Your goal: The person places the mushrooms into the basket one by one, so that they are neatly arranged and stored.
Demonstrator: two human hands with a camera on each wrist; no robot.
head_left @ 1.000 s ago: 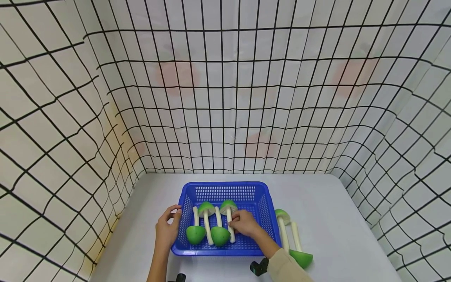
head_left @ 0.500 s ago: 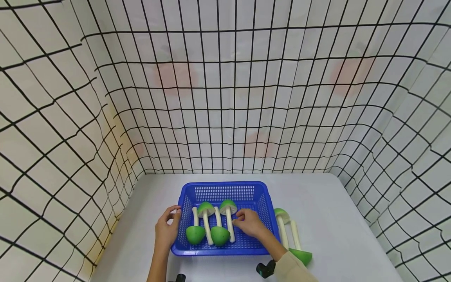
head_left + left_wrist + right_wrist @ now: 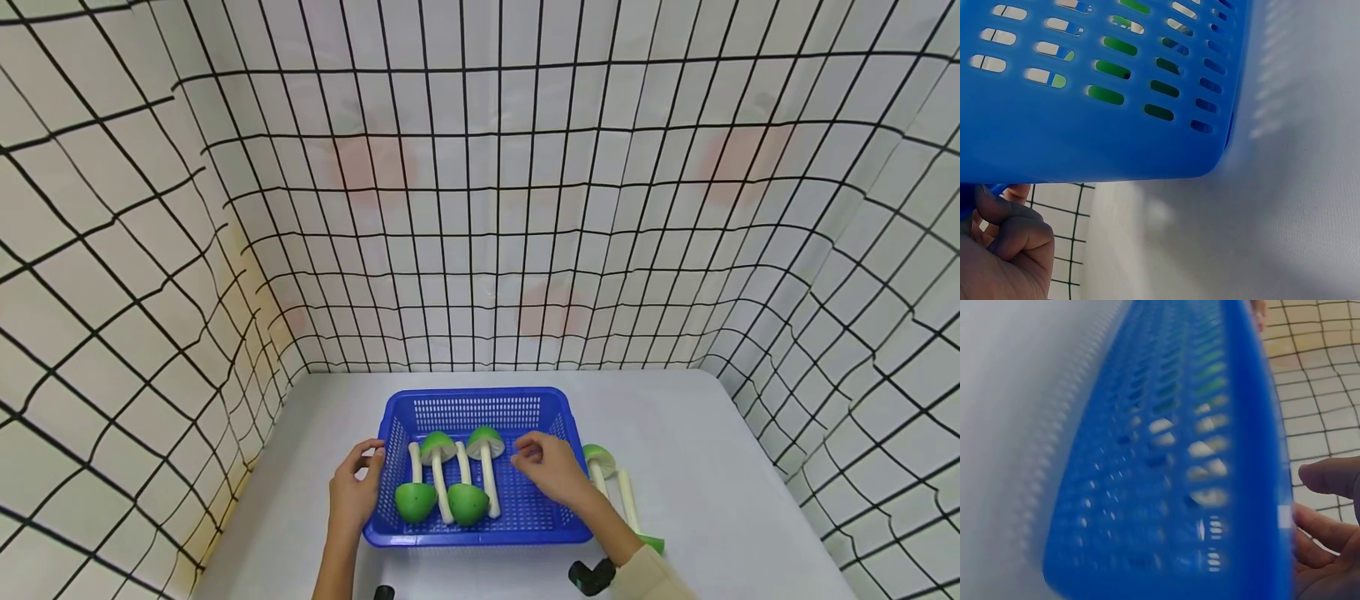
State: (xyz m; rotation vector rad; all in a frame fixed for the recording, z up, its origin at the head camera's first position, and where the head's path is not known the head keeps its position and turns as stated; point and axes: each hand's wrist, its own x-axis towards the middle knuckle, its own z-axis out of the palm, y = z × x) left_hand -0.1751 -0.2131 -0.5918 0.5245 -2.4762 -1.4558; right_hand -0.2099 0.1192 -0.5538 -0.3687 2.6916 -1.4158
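Observation:
A blue slotted plastic basket (image 3: 472, 540) stands on the table. Several toy mushrooms with green caps and white stems lie in its left and middle part, caps alternately far and near; the rightmost mushroom (image 3: 489, 475) has its cap at the far end. My left hand (image 3: 356, 490) holds the basket's left rim; the left wrist view shows thumb and fingers (image 3: 1022, 237) at that edge. Over the right part of the basket hovers my right hand (image 3: 553, 468), empty, fingers loosely bent; in the right wrist view its thumb (image 3: 1329, 476) is apart from the fingers.
Right of the basket lie two more green-capped mushrooms (image 3: 628, 498) on the white table (image 3: 720, 483), partly hidden behind the right forearm. Black wire mesh (image 3: 487, 208) with white sheeting behind it encloses the back and both sides. A black wrist device (image 3: 592, 577) sits by the right sleeve.
My right hand has let go of the rightmost mushroom's stem and moved right, away from it. That mushroom stays in the basket. The left hand has kept its place at the rim.

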